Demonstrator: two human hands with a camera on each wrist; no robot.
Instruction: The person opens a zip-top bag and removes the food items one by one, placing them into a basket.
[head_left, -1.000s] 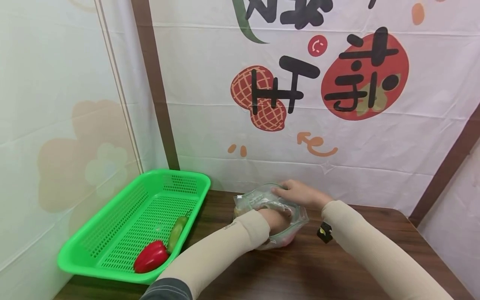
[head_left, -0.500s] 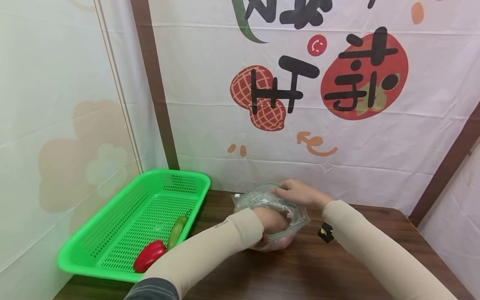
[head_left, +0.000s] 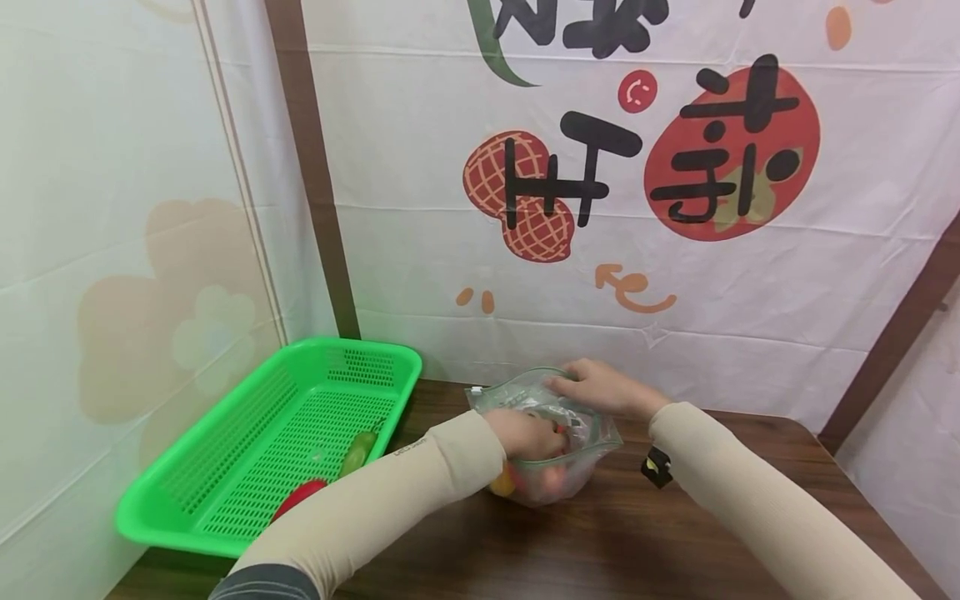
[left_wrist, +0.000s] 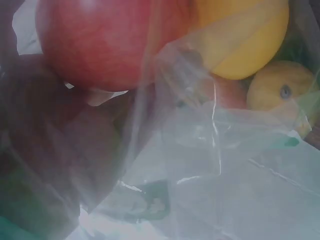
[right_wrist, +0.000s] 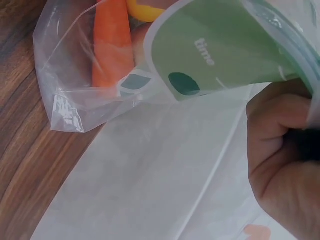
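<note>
A clear zip bag [head_left: 536, 396] stands open-mouthed on the table with several fruits and vegetables inside. My right hand [head_left: 606, 388] pinches its far rim. Inside the mouth is my left hand [head_left: 528, 435], fingers bent downward; the bag's front hides their tips, so I cannot tell whether they hold anything. A bit of orange-red shows beside them. The left wrist view has a large red round fruit [left_wrist: 100, 45], a yellow one [left_wrist: 242, 37] and a smaller orange-yellow one [left_wrist: 282, 92] close by. A carrot [right_wrist: 112, 45] shows through the plastic in the right wrist view.
To the left stands a green perforated basket [head_left: 172, 517]. In it lie a red bell pepper [head_left: 298, 497], partly behind my left sleeve, and a long green vegetable [head_left: 360, 452]. A printed white cloth [head_left: 420, 208] hangs behind the brown wooden table [head_left: 645, 542].
My left hand has drawn back up and leftward within the bag's mouth, and its sleeve now covers more of the bell pepper. The right hand has stayed at the rim.
</note>
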